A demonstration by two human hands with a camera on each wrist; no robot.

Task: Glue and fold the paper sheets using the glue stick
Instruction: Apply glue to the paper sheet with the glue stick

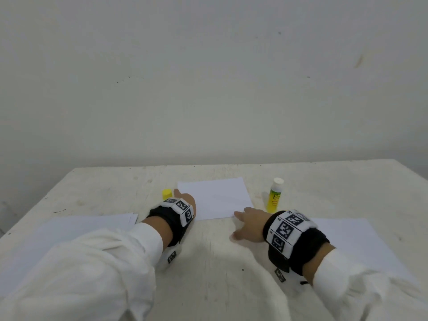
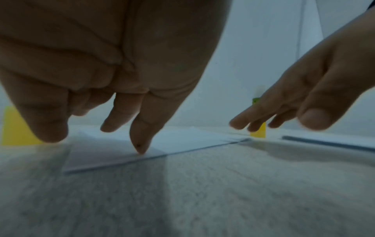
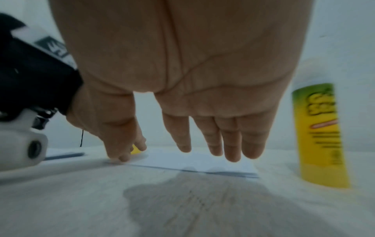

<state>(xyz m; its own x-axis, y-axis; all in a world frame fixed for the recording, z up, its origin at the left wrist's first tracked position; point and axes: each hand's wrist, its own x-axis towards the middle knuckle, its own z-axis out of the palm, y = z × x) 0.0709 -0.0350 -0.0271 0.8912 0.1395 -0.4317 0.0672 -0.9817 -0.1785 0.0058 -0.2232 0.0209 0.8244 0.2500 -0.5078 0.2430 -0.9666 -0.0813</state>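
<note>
Pale worktop; folded paper thin, floppy, slides easily. Left hand fingertip pins near edge; right hand released, hovering. Pinch corner.

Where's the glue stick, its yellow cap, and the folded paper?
glue stick (image 1: 274, 198): head view, on its yellow label.
yellow cap (image 1: 167, 194): head view, on its side wall.
folded paper (image 1: 215, 198): head view, on its bare middle.
</note>
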